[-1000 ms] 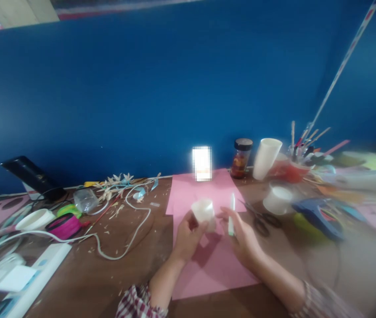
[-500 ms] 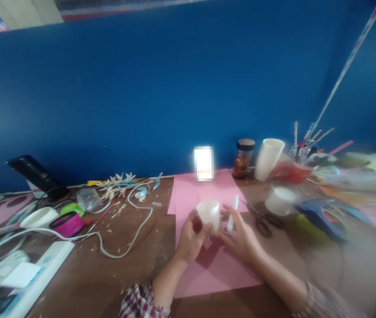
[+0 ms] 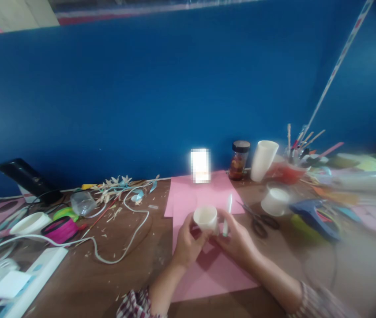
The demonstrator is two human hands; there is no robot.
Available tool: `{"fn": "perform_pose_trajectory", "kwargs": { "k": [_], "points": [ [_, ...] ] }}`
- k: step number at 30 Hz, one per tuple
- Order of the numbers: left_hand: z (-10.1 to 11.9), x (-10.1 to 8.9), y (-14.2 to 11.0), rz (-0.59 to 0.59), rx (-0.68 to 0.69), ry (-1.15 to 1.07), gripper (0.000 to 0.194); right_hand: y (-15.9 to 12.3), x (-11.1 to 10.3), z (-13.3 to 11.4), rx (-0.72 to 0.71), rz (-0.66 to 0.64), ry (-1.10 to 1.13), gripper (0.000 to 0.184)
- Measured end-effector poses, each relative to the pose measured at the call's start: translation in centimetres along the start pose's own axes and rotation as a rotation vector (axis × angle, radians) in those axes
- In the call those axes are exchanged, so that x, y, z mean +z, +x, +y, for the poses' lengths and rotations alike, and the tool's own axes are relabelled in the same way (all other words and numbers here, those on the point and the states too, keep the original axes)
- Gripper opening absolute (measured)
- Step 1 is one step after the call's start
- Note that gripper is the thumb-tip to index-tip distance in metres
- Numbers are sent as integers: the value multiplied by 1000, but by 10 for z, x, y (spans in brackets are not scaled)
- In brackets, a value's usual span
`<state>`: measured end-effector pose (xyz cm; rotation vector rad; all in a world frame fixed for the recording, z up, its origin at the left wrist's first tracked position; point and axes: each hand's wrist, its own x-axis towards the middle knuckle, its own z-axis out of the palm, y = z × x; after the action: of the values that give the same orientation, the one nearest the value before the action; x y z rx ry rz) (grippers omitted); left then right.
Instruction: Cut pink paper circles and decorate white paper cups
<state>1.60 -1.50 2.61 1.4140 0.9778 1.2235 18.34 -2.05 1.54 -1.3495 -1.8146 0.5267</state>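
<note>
My left hand [image 3: 186, 243] is closed round a small white paper cup [image 3: 205, 217], held upright above the pink paper sheet [image 3: 208, 269] on the brown table. My right hand [image 3: 237, 242] touches the cup's right side and grips a thin white and green pen-like tool [image 3: 227, 215] that points up and away. Both hands meet over the middle of the sheet.
Scissors [image 3: 260, 219] lie just right of the hands, with a white cup [image 3: 275, 201], a blue glue gun [image 3: 313, 213], a tall white cup [image 3: 263, 160], a dark-lidded jar [image 3: 239, 160] and a brush pot [image 3: 290, 168] beyond. A white cable [image 3: 122, 247], pink thread spool [image 3: 60, 229] and dried flowers [image 3: 115, 187] lie left.
My right hand has closed in on the cup and now touches it. The cup has turned from tilted to upright, its mouth facing up.
</note>
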Motion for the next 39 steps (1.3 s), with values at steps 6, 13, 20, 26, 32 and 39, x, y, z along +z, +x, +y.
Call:
{"fn": "perform_pose_trajectory", "kwargs": {
  "k": [6, 13, 20, 26, 32, 39],
  "points": [
    [3, 3, -1, 25, 6, 28, 47, 2, -1, -1, 41, -24, 0, 59],
    [2, 1, -2, 60, 9, 28, 54, 1, 1, 5, 3, 22, -24, 55],
    [-1, 0, -2, 139, 119, 225, 59, 1, 0, 7, -97, 83, -31, 47],
    [-14, -4, -1, 260, 204, 455, 66, 2, -2, 5, -101, 77, -50, 42],
    [-14, -2, -1, 229, 108, 384, 64, 0, -3, 3, -105, 46, -58, 40],
    [1, 0, -4, 192, 130, 415, 65, 1, -3, 3, -110, 42, -47, 44]
  ]
}}
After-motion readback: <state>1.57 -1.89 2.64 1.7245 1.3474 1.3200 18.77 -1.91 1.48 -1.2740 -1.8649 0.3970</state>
